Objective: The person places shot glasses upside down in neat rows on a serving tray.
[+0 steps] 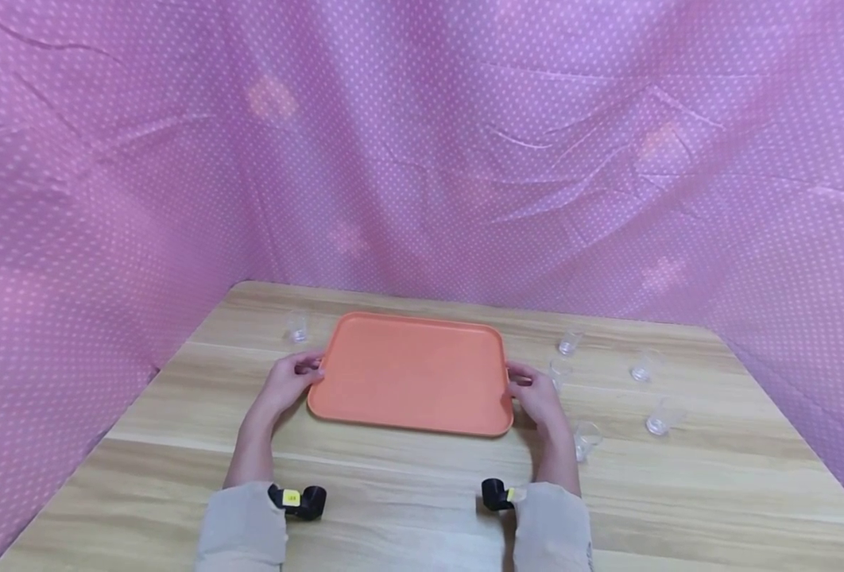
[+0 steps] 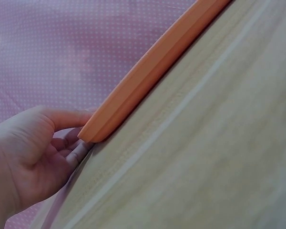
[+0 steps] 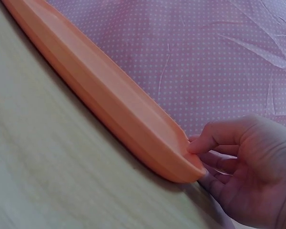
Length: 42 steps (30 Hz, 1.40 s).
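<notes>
An orange rectangular tray [image 1: 413, 373] with rounded corners and a low raised rim lies flat over the wooden table, its inside bare. My left hand [image 1: 284, 387] grips its left short side, thumb at the rim; in the left wrist view the other fingers curl under the edge. On the opposite short side my right hand [image 1: 539, 400] pinches the rim. There the thumb [image 3: 200, 143] laps over the inner edge and the fingers are underneath, partly hidden by the tray's wall. In both wrist views the underside sits close over the tabletop.
One small clear glass [image 1: 297, 327] stands left of the tray. Several more are spread on the right, including a glass [image 1: 569, 342] near the back and a glass [image 1: 585, 443] beside my right forearm. Pink dotted cloth [image 1: 422, 159] walls the table [image 1: 393, 492] at back and sides.
</notes>
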Available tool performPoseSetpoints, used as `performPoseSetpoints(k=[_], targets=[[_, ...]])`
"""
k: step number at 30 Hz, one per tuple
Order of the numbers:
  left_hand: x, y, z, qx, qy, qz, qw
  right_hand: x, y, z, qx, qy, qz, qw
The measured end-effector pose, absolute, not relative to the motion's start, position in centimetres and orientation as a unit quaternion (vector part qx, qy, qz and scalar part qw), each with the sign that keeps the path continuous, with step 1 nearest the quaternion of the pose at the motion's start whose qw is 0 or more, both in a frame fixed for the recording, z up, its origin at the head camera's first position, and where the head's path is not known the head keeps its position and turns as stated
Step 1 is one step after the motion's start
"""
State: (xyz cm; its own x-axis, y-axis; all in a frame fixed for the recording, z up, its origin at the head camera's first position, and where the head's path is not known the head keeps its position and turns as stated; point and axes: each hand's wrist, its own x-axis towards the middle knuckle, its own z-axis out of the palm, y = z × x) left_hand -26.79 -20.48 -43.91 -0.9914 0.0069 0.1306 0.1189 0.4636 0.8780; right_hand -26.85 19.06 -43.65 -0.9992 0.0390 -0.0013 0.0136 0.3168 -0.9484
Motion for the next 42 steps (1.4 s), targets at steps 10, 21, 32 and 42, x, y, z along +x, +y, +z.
performPoseSetpoints(k=[10,21,32,42], targets=[[-27.9,-21.5,-43.1,0.086,-0.753,-0.64,0.13,-26.8,19.2,-43.5,-0.004,-0.809,0.588,0.012],[-31.2,-25.0,-44.3,0.048,-0.826,-0.549,0.12,-26.7,18.9,-43.7,-0.004,-0.802,0.597,0.022],[-32.3,-25.8,-44.5,0.026,-0.866,-0.496,0.062,-26.7,19.1,-43.6,-0.012,-0.808,0.589,0.015],[-32.5,-25.5,-44.8,0.012,-0.889,-0.446,0.103,-26.9,19.1,-43.5,-0.014,-0.809,0.587,0.003]])
